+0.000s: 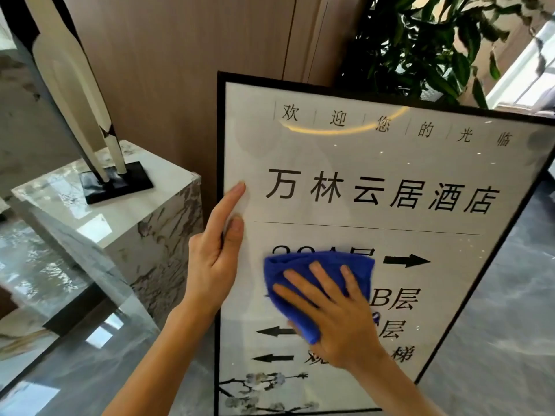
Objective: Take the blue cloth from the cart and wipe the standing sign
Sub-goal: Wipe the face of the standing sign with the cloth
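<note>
The standing sign is a white glossy panel in a thin black frame, printed with black characters and arrows. It fills the centre and right of the view. A folded blue cloth lies flat against the sign's lower middle. My right hand presses on the cloth with fingers spread, covering part of it. My left hand grips the sign's left frame edge, thumb on the glass and fingers behind. The cart is out of view.
A marble pedestal with a white sculpture on a black base stands just left of the sign. A leafy plant rises behind the sign's top. Wood panelling backs the scene. Glossy grey stone floor spreads right and lower left.
</note>
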{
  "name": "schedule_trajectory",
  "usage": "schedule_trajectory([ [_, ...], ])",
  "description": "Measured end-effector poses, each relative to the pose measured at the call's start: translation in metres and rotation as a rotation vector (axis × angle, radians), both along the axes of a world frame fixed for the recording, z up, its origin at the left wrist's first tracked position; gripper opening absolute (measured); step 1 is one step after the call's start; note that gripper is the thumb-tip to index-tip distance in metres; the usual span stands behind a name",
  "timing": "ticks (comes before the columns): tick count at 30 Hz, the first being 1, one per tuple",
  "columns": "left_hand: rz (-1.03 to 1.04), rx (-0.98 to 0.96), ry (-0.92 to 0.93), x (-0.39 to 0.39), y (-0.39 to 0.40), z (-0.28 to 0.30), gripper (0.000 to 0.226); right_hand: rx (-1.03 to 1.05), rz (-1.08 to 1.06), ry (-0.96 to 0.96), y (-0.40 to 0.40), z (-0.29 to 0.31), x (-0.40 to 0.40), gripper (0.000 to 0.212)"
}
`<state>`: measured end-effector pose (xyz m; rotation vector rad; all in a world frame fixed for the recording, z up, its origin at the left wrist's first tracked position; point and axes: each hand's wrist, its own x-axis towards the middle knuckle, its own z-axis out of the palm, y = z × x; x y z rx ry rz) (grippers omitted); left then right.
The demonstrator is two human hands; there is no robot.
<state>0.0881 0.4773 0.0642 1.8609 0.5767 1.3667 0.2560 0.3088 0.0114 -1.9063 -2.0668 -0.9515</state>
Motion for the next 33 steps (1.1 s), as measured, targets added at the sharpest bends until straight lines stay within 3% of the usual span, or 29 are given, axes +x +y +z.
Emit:
schedule_trajectory([
  [5, -0.016, 0.019, -0.038, 0.003, 0.000, 0.005, 0.040, 0.074, -0.160, 0.038, -0.030, 0.016, 0.055, 0.060],
  [10, 0.008, 0.008, -0.016, 0.004, 0.001, 0.002, 0.040, 0.199, -0.317, 0.291, -0.047, 0.035, 0.089, 0.055],
  [18, 0.000, -0.018, -0.039, 0.004, 0.002, 0.001, 0.038, 0.517, -0.397, 0.674, -0.034, 0.065, 0.120, 0.057],
  [27, -0.008, 0.022, -0.050, 0.004, 0.001, -0.004, 0.045, 0.522, -0.391, 0.532, 0.030, 0.056, 0.034, 0.056],
  [33, -0.027, 0.046, -0.086, 0.002, -0.003, -0.002, 0.050, 0.289, -0.275, 0.268, 0.051, 0.015, -0.048, 0.065],
])
